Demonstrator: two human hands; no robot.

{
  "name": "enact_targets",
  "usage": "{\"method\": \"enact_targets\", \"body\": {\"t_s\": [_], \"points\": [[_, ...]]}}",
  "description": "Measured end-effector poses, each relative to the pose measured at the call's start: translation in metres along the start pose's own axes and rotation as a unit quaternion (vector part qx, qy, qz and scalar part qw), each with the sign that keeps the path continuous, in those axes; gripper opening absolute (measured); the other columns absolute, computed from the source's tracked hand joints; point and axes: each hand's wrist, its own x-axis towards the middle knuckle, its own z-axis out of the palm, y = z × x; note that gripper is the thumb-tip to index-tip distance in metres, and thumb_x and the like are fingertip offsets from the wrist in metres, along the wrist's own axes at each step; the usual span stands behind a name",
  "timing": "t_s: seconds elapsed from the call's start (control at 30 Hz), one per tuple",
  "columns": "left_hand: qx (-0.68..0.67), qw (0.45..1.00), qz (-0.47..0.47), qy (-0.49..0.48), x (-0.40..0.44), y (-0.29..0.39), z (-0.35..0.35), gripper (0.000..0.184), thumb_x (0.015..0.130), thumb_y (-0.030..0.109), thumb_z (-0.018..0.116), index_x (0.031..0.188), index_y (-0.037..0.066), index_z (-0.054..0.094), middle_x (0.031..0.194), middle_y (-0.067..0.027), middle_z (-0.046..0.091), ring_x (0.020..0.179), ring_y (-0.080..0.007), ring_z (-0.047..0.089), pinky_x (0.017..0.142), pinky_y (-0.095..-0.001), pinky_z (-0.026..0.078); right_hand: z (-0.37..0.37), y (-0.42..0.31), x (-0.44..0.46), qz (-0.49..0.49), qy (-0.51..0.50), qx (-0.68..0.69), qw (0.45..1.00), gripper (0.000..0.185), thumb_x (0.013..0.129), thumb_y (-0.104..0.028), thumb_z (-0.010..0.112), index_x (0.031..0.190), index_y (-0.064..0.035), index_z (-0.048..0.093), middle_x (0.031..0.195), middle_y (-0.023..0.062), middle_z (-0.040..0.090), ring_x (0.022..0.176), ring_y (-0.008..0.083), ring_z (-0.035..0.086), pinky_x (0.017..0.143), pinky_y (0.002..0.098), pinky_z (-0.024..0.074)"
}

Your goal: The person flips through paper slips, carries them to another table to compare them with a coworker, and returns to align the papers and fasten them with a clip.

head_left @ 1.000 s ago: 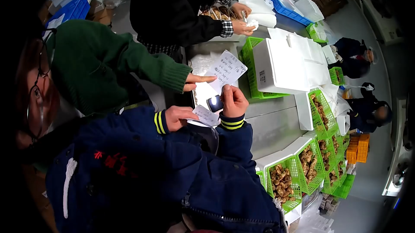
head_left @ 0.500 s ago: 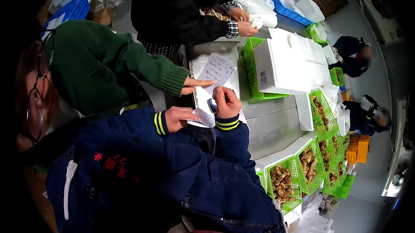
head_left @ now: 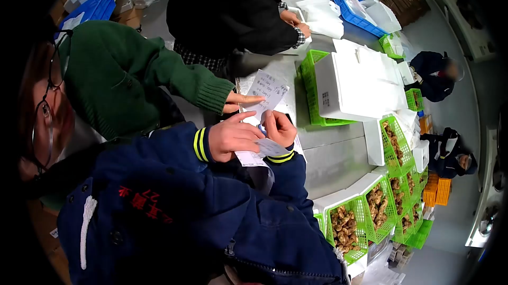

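Observation:
My left hand (head_left: 235,137) holds a small written paper (head_left: 271,148) at its fingertips, above another printed sheet (head_left: 251,159). Close beside it, my right hand (head_left: 280,128) is closed, pinching the lower edge of a handwritten note (head_left: 268,90). A finger of another person's hand (head_left: 244,100), in a green sleeve, lies on that note. Part of what is under my fingers is hidden.
A person in black (head_left: 227,10) works at the metal table (head_left: 338,153) beyond. White foam boxes (head_left: 349,84) rest by a green crate (head_left: 312,89). Green baskets of brown mushroom-like pieces (head_left: 346,227) line the right side. Two people stand farther off.
My left hand has moved right and up, its fingers now spread over the papers near my right hand. The small paper has shifted right. The person in black has lowered their hands behind white material.

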Motion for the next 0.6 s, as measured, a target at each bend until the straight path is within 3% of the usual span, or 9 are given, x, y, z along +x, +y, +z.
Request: {"method": "enact_targets", "body": {"t_s": [0.03,0.3,0.4,0.6], "points": [[-0.031,0.999,0.008,0.003,0.005,-0.002,0.000,0.035,0.056,-0.004,0.048,0.088,0.004,0.060,0.087,-0.0128,0.059,0.093,-0.0279,0.055,0.099,-0.0508,0.019,0.000,-0.002,0.000,0.006,-0.007,-0.001,1.000,0.012,0.082,-0.006,0.057,0.077,0.0051,0.059,0.058,0.0031,0.055,0.051,0.0046,0.047,0.047,0.0186,0.0384],[-0.089,0.996,-0.001,0.004,0.013,-0.020,0.003,0.039,0.055,-0.008,0.047,0.090,0.006,0.061,0.083,-0.0075,0.060,0.080,-0.0242,0.056,0.101,-0.0519,0.015,-0.002,0.001,-0.001,0.009,-0.023,-0.015,1.000,0.012,0.081,-0.007,0.058,0.079,0.0052,0.059,0.059,0.0039,0.055,0.053,0.0051,0.046,0.046,0.0198,0.0377],[-0.104,0.994,-0.012,0.004,0.012,-0.021,0.007,0.043,0.052,-0.009,0.050,0.090,0.009,0.061,0.082,-0.0029,0.060,0.082,-0.0206,0.056,0.100,-0.0538,0.016,-0.005,0.006,-0.003,0.016,-0.030,-0.015,0.999,0.013,0.081,-0.008,0.059,0.079,0.0053,0.058,0.060,0.0047,0.055,0.053,0.0054,0.046,0.046,0.0205,0.0378],[-0.099,0.995,-0.011,-0.013,0.015,-0.025,0.005,0.046,0.051,-0.009,0.048,0.090,0.009,0.061,0.084,-0.0041,0.060,0.082,-0.0237,0.056,0.100,-0.0556,0.014,-0.005,0.010,-0.001,-0.004,-0.032,-0.020,0.999,0.014,0.081,-0.009,0.060,0.079,0.0050,0.059,0.060,0.0051,0.055,0.053,0.0050,0.046,0.046,0.0205,0.0377]]}}
